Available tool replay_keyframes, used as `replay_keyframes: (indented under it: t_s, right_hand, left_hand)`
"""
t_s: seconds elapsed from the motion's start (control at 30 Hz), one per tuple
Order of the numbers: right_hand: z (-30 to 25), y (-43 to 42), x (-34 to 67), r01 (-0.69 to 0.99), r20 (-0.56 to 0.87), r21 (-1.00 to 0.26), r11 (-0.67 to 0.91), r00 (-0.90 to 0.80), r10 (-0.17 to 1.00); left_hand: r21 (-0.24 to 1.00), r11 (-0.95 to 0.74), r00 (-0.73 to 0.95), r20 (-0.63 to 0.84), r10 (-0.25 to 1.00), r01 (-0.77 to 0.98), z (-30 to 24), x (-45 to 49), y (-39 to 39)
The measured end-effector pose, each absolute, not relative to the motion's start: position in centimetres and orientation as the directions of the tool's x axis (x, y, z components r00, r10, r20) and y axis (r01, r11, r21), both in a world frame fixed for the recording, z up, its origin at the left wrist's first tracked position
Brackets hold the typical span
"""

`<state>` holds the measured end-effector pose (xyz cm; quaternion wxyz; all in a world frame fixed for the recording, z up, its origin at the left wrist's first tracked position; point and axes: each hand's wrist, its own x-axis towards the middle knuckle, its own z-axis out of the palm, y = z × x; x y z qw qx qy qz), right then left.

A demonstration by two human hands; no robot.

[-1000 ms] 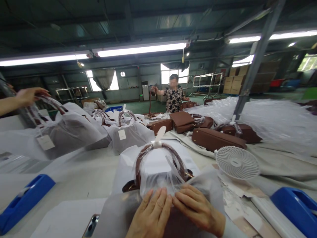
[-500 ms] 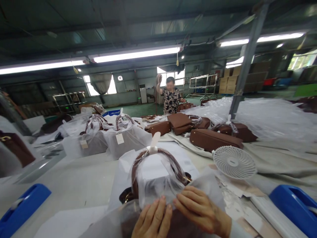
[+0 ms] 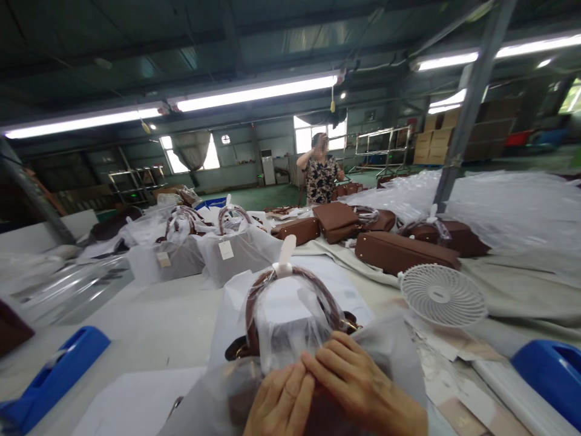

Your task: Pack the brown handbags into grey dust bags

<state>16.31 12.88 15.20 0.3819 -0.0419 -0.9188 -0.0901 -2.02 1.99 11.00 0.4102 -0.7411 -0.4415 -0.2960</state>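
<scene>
A brown handbag [image 3: 254, 339] stands right in front of me, its looped handles [image 3: 293, 290] wrapped in clear plastic and tied at the top with a white strip. A thin translucent cover [image 3: 390, 357] lies over the bag's body. My left hand [image 3: 279, 406] rests flat on the bag's top, fingers stretched forward. My right hand [image 3: 358, 387] lies beside it, fingers extended and pressing the plastic at the base of the handles, overlapping the left fingertips.
Wrapped bags with tags [image 3: 227, 248] stand at the left rear; bare brown bags [image 3: 399, 251] lie at the right rear. A white fan [image 3: 442, 297] lies on its back at right. Blue tape dispensers [image 3: 59, 375] [image 3: 551, 375] flank me. A person [image 3: 320, 172] stands far back.
A co-worker's arm and the wrapped bag it held at far left are gone. My right hand has slid left over the left fingertips. The far person lowered a raised arm.
</scene>
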Motion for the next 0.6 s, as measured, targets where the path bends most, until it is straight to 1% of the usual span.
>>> replay_keyframes:
  t_s: [0.13, 0.27, 0.33, 0.4, 0.47, 0.6]
  right_hand:
    - [15.1, 13.0, 16.4, 0.131, 0.739, 0.124, 0.984, -0.674, -0.004]
    - [14.6, 13.2, 16.6, 0.141, 0.782, 0.117, 0.983, -0.623, -0.004]
    - [14.4, 13.2, 16.6, 0.145, 0.797, 0.103, 0.984, -0.604, 0.005]
    - [14.1, 13.3, 16.7, 0.147, 0.801, 0.094, 0.985, -0.599, 0.013]
    - [14.1, 13.4, 16.8, 0.135, 0.799, 0.091, 0.987, -0.602, 0.009]
    - [14.2, 13.6, 17.0, 0.093, 0.754, 0.108, 0.99, -0.657, -0.02]
  left_hand:
    - [-0.291, -0.246, 0.378, 0.787, 0.488, 0.924, 12.5, -2.8, 2.2]
    - [-0.134, -0.258, 0.253, 0.822, 0.511, 0.957, 14.0, -3.3, 2.8]
    - [-0.097, -0.3, 0.247, 0.821, 0.515, 0.949, 14.2, -3.5, 3.1]
    - [-0.106, -0.359, 0.281, 0.831, 0.481, 0.927, 14.0, -3.7, 3.2]
    - [-0.134, -0.403, 0.313, 0.851, 0.421, 0.905, 13.7, -3.8, 3.2]
    - [-0.189, -0.435, 0.358, 0.866, 0.349, 0.88, 13.6, -4.0, 3.1]
